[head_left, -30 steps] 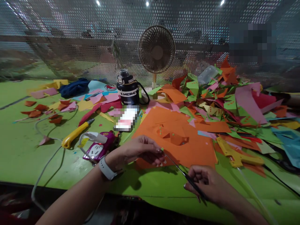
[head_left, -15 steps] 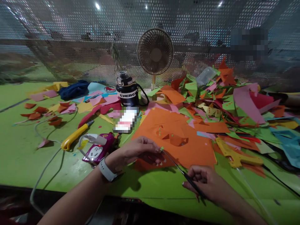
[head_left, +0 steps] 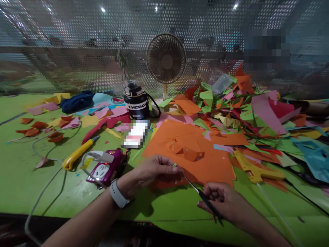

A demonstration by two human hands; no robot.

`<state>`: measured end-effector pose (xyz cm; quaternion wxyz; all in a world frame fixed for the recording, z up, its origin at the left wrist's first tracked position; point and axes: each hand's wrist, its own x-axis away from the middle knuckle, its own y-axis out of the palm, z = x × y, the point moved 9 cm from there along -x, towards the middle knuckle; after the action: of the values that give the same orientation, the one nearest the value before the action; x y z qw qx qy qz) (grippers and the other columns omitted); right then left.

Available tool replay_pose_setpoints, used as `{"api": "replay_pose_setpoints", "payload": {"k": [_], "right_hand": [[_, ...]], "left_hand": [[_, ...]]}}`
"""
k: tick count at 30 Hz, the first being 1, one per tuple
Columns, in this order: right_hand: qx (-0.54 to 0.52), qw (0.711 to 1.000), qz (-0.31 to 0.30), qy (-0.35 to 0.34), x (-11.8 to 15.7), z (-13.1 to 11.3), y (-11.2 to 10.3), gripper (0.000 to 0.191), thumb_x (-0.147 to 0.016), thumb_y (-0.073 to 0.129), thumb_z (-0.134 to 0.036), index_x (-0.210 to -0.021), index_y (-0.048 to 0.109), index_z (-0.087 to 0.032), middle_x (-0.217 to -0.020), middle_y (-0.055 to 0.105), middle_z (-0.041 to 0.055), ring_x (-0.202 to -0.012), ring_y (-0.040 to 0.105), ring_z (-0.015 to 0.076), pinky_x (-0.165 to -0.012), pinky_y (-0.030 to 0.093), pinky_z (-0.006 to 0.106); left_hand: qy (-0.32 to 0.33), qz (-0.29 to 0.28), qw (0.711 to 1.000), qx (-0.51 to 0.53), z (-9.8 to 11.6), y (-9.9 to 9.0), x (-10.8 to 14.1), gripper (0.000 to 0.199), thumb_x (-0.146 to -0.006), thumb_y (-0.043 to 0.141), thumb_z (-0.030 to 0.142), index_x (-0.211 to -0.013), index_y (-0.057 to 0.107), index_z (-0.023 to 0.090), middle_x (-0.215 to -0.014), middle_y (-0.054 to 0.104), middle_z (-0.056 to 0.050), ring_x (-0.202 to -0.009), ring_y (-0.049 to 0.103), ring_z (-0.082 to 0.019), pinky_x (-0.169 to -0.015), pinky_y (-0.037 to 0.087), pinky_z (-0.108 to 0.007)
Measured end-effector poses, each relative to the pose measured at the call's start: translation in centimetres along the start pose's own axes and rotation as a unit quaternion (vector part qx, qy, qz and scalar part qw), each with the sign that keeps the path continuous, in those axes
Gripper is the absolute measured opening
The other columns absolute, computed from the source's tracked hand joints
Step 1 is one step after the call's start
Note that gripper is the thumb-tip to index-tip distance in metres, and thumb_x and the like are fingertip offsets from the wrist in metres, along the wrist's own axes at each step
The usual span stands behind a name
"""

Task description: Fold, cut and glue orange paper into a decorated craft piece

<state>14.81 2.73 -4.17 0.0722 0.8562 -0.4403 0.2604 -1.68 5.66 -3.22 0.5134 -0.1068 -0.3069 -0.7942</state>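
Observation:
My left hand [head_left: 160, 168] is closed, thumb and forefinger pinching a tiny green piece [head_left: 175, 165] above an orange paper sheet [head_left: 216, 168]. Fingers of my right hand [head_left: 219, 199] wrap round the dark handle of a thin metal tool [head_left: 205, 200]. The tool's tip reaches the fingertips of my left hand, where it is partly hidden. On the sheet lies a folded orange paper piece [head_left: 194, 155] with small green dots.
A yellow glue gun [head_left: 257, 171] lies right of the sheet. At left are a yellow knife [head_left: 78, 154], a purple power socket [head_left: 105, 168] and cables. A phone [head_left: 136, 133], bottle [head_left: 137, 103], fan [head_left: 166, 61] and paper heap [head_left: 231, 113] stand or lie behind.
My left thumb has closed over the tool's tip area, and the green piece now shows between thumb and forefinger. The whole view has shifted slightly.

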Motion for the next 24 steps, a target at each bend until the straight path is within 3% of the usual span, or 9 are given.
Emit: {"api": "replay_pose_setpoints", "payload": {"k": [8,16,24], "right_hand": [[0.004,1.0,0.008,0.009,0.0,0.1,-0.1,0.051,-0.056,0.083,-0.054,-0.064,0.049,-0.019,-0.053,0.038,-0.0088,-0.05,0.032,0.0062,-0.045,0.028,0.019],[0.031,0.999,0.006,0.023,-0.2,0.4,-0.1,0.052,-0.057,0.08,-0.06,-0.065,0.049,-0.019,-0.053,0.039,-0.0085,-0.05,0.034,0.0063,-0.046,0.027,0.019],[0.032,0.999,0.022,0.008,-0.1,0.0,-0.3,0.05,-0.058,0.081,-0.057,-0.067,0.052,-0.018,-0.054,0.04,-0.0081,-0.051,0.035,0.0067,-0.045,0.03,0.019]], "left_hand": [[-0.001,0.017,0.999,0.05,-1.0,0.5,-0.3,0.023,-0.064,0.085,0.031,-0.07,0.075,0.012,-0.066,0.074,-0.005,-0.054,0.064,-0.008,-0.058,0.051,-0.018],[-0.02,0.025,0.998,0.061,-1.3,0.1,-0.5,0.029,-0.057,0.089,0.034,-0.07,0.075,0.013,-0.067,0.074,-0.005,-0.058,0.066,-0.01,-0.06,0.052,-0.019],[-0.008,0.031,0.998,0.057,-0.7,0.0,-0.3,0.028,-0.065,0.084,0.035,-0.077,0.075,0.012,-0.076,0.076,-0.008,-0.068,0.069,-0.014,-0.069,0.054,-0.022]]}}
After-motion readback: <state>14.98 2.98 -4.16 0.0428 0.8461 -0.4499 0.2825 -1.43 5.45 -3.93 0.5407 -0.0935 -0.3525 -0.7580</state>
